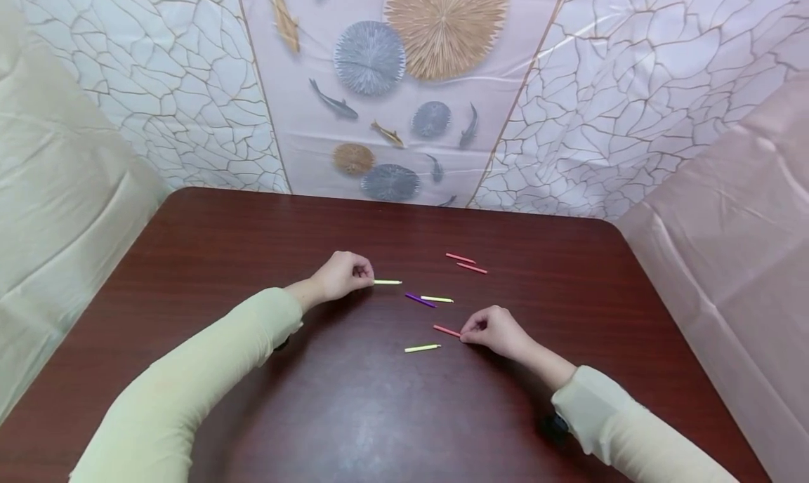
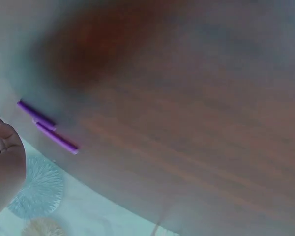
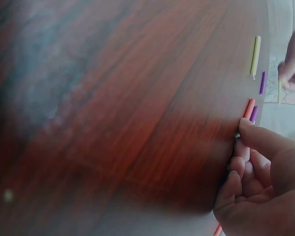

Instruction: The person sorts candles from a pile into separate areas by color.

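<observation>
My left hand point(image 1: 342, 274) pinches the end of a thin yellow candle point(image 1: 388, 282), low over the dark table, at the left of the group. To its right my right hand point(image 1: 496, 331) holds a red candle point(image 1: 446, 331) between thumb and fingertip; the right wrist view shows that thumb on the red candle point(image 3: 249, 109) close up. Purple candles point(image 1: 417, 298) lie near the middle, overlapping a yellow candle point(image 1: 442, 300) in the head view. Closest to me, another yellow candle point(image 1: 422, 348) lies left of my right hand. Two purple candles point(image 2: 56, 137) show in the left wrist view.
Two more red candles point(image 1: 472, 267) lie side by side farther back on the brown table point(image 1: 303, 413). A patterned wall cloth point(image 1: 189, 104) hangs behind the table's far edge, with pale cloth point(image 1: 733, 209) on both sides.
</observation>
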`<state>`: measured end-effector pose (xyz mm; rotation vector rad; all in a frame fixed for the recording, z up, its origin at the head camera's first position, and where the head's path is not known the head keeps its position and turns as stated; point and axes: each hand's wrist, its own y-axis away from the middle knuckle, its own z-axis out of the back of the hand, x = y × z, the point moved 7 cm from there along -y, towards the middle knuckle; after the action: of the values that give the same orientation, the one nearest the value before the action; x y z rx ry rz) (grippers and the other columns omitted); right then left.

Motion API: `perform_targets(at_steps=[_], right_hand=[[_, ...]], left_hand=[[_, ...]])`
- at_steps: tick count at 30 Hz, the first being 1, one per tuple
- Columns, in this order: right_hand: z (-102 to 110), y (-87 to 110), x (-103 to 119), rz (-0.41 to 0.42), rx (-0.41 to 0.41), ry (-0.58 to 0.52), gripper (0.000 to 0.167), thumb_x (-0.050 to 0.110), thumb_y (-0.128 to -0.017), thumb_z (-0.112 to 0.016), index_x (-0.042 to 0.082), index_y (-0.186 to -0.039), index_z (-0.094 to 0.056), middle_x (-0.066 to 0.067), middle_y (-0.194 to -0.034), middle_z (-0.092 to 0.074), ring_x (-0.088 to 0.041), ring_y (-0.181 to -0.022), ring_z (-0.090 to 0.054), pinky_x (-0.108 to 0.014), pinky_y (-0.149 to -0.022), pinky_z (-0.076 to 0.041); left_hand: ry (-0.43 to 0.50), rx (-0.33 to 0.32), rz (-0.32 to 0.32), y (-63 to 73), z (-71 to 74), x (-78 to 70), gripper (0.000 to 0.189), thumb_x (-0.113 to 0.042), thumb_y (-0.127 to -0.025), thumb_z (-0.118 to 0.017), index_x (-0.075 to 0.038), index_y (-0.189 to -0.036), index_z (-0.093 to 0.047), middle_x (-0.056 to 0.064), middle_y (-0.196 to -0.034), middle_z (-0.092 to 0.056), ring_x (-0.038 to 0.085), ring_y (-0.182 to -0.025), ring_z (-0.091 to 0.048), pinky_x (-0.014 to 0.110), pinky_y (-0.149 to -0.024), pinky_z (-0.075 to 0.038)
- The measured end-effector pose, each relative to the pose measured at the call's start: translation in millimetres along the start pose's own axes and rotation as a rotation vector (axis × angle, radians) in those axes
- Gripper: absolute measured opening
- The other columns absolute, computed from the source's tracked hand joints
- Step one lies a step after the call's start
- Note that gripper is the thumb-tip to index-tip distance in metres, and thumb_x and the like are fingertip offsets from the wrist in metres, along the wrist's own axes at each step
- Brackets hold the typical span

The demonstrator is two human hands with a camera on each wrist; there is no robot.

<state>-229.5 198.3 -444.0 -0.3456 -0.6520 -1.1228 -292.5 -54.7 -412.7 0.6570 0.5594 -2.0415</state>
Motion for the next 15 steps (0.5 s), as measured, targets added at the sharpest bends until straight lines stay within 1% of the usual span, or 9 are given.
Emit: perform_targets(at_steps=[4,9,15], right_hand=[[0.2,-0.1,-0.8,-0.006,0.003,0.004,0.007,0.013,-0.076,-0.074,0.007,-0.072,-0.072,-0.002,-0.065,-0.068,0.0,-0.058,-0.045,-0.018,-0.055,-0.039],[-0.6,-0.4,-3.1,-0.027,0.004,0.009,0.006,0.013,-0.076,-0.074,0.008,-0.072,-0.072,-0.001,-0.065,-0.068,-0.001,-0.058,-0.046,-0.017,-0.055,-0.039],[0.2,1.3,-2.7,-0.032,-0.005,-0.004,0.006,0.012,-0.075,-0.074,0.007,-0.072,-0.072,-0.002,-0.065,-0.068,-0.001,-0.057,-0.047,-0.017,-0.055,-0.04]], left_hand=[[-0.011,0.002,0.022,-20.2,-2.9,-2.5,0.008,-0.01,-0.082,-0.069,-0.006,-0.075,-0.067,0.002,-0.067,-0.063,0.007,-0.064,-0.053,0.021,-0.064,-0.044],[-0.024,0.007,0.038,-42.5,-11.8,-5.3,0.008,-0.008,-0.083,-0.067,-0.006,-0.075,-0.067,0.003,-0.069,-0.063,0.01,-0.066,-0.053,0.022,-0.066,-0.044],[-0.082,-0.015,0.048,-61.0,-23.2,-9.6,0.007,-0.008,-0.083,-0.066,-0.006,-0.075,-0.066,0.003,-0.07,-0.062,0.012,-0.069,-0.053,0.023,-0.067,-0.043]])
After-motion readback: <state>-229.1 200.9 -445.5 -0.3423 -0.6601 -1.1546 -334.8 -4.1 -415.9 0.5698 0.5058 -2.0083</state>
